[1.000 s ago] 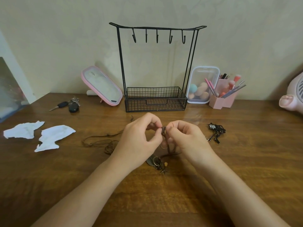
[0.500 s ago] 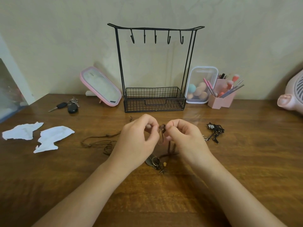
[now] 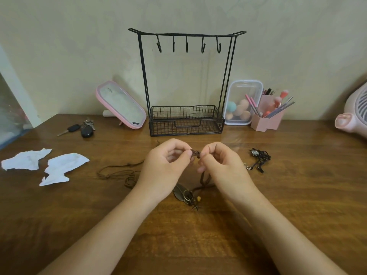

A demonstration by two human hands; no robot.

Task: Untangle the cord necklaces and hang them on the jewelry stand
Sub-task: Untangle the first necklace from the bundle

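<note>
My left hand (image 3: 165, 169) and my right hand (image 3: 222, 167) pinch a knot of brown cord necklace (image 3: 195, 153) between them, just above the wooden table. The cord trails left in loops (image 3: 119, 171) on the table. Its metal leaf and ring pendants (image 3: 186, 194) lie below my hands. A second, black cord necklace (image 3: 259, 158) lies bunched to the right. The black wire jewelry stand (image 3: 186, 34) rises behind, its several hooks bare and its mesh basket (image 3: 186, 121) holding nothing.
Torn white paper pieces (image 3: 59, 167) lie at the left, car keys (image 3: 83, 129) behind them. A pink mirror (image 3: 121, 105) leans left of the stand. A clear box of sponges (image 3: 241, 104), a pink brush holder (image 3: 268, 116) and a pink fan (image 3: 353, 114) stand at the right.
My hands have drawn slightly apart, and a short stretch of the brown knot now shows between my fingertips. The rest of the cord and the pendants stay put.
</note>
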